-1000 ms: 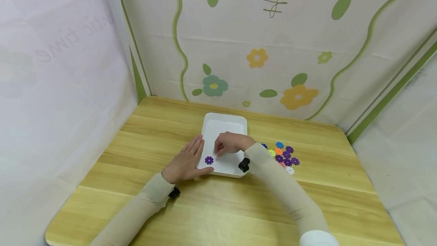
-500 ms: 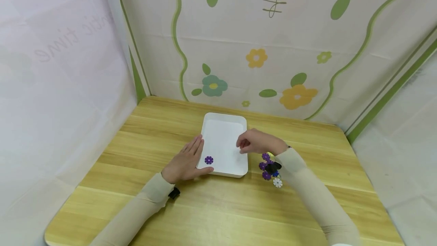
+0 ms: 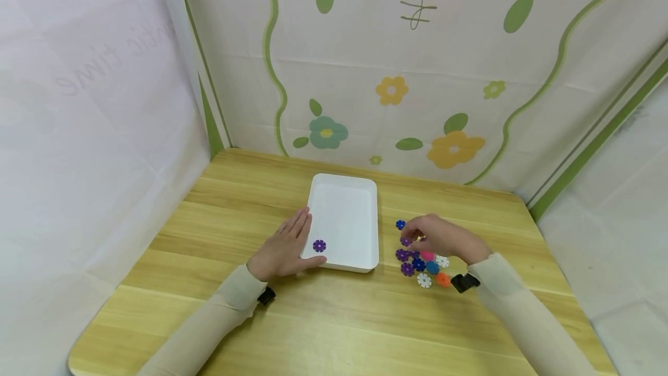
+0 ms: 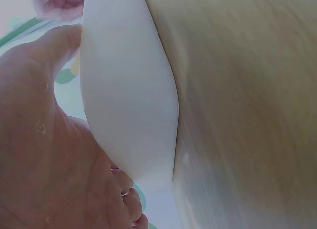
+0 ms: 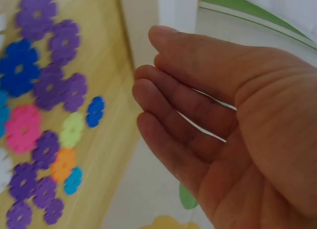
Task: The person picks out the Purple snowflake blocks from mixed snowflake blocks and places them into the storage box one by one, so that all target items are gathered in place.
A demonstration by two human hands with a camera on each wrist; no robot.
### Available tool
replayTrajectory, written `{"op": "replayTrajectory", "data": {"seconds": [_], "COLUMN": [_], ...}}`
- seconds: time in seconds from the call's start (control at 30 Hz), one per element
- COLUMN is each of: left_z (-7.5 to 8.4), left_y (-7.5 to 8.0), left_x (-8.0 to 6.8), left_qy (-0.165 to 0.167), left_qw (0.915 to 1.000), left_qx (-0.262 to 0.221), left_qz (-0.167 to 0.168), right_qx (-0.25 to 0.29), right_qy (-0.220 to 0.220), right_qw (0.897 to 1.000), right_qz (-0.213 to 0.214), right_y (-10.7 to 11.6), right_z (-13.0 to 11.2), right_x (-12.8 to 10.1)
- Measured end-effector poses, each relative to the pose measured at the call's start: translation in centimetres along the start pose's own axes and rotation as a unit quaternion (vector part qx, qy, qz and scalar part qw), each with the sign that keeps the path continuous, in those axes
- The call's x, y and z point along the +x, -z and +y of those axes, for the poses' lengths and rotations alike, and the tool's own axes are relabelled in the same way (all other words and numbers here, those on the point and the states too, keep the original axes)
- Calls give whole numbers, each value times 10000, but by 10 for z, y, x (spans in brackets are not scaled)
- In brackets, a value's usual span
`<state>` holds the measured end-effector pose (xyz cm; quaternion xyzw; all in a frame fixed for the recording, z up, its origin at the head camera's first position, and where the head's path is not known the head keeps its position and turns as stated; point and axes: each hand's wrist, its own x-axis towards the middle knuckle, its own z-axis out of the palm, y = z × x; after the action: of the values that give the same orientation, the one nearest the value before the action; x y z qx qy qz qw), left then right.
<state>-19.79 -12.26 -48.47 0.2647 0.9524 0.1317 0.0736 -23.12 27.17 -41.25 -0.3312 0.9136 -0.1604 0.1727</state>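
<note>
Wooden table, floral backdrop: left hand lies flat, steadying the white tray. Right hand, fingers relaxed and empty, hovers over the flower discs right of it — light, thin, probably slippery; pinch the edges.

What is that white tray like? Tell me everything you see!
The white tray is a shallow rectangle with rounded corners and a low rim, smooth like plastic. It lies flat on the wooden table. One purple flower piece lies inside, near its front left corner. The left hand rests against its left edge, thumb along the front corner.
</note>
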Motion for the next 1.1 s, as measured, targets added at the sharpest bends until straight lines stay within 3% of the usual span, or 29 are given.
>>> {"op": "replayTrajectory", "data": {"seconds": [0.2, 0.47, 0.77, 1.1], "left_z": [0, 0, 0, -2], "left_y": [-1, 0, -1, -3], "left_x": [0, 0, 1, 2], "left_qy": [20, 4, 32, 22], "left_qw": [10000, 10000, 10000, 10000], "left_qx": [-60, -31, -40, -58], "left_qz": [-9, -36, -48, -31], "right_qx": [-230, -219, -415, -467], "right_qy": [319, 576, 209, 141], "right_qw": [9992, 9972, 9978, 9976], "right_qz": [95, 422, 479, 491], "right_y": [-19, -47, -62, -66], "right_z": [7, 15, 13, 18], "right_x": [-19, -25, -24, -17]}}
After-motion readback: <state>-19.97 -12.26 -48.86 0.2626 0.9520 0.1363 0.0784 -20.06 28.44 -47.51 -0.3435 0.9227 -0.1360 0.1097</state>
